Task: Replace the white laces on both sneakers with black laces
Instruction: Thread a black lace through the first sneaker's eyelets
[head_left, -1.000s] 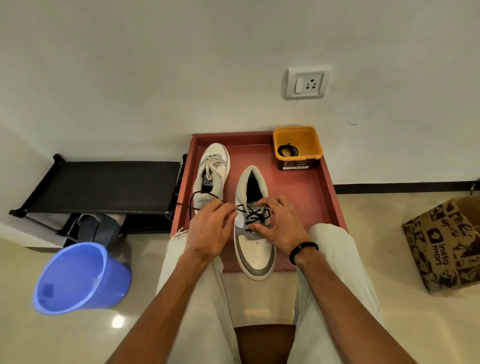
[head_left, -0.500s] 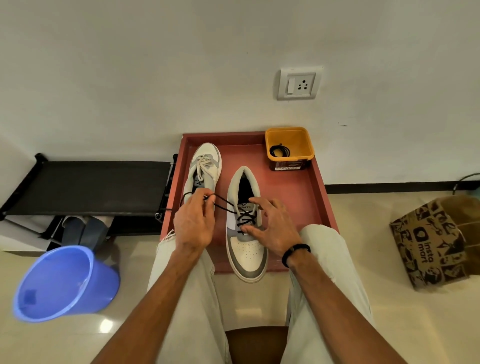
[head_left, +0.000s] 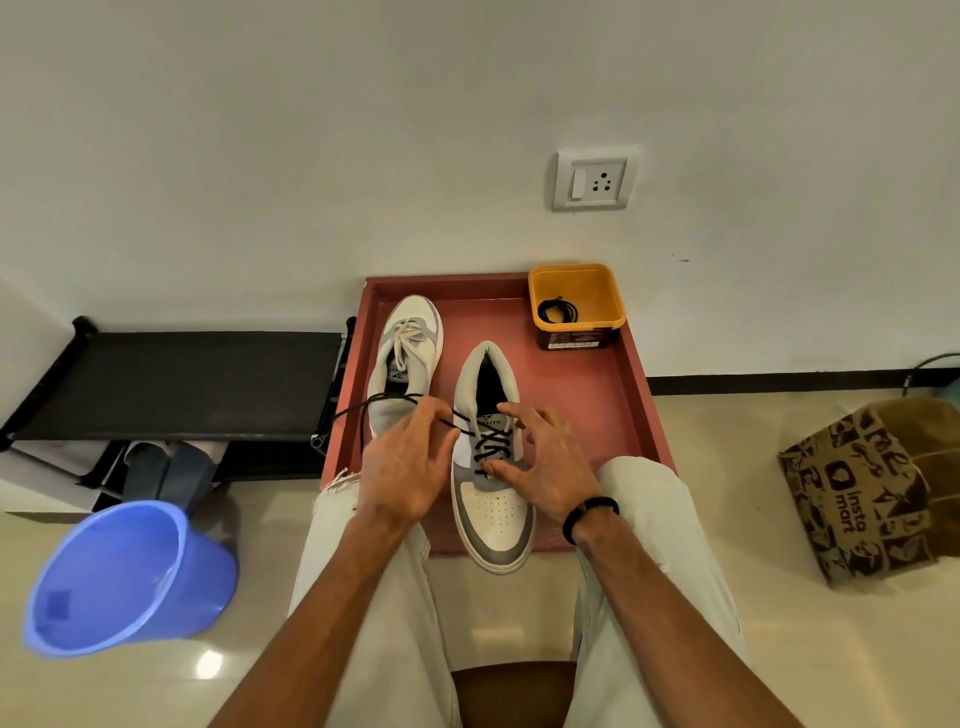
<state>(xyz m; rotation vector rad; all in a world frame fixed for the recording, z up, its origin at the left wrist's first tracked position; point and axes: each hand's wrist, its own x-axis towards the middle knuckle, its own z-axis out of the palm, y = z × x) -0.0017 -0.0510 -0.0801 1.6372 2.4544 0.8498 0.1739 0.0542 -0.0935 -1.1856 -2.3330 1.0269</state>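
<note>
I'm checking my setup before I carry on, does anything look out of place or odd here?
The blue bucket on the floor is tipped on its side. The two sneakers point opposite ways on the red tray.

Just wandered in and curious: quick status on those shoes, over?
Left hand pinching black lace, pulling it taut. Right hand open, steadying near sneaker. Far sneaker still white-laced. Nothing in the way.

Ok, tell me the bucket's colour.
Blue; the bucket shows clearly in the head view.
</note>
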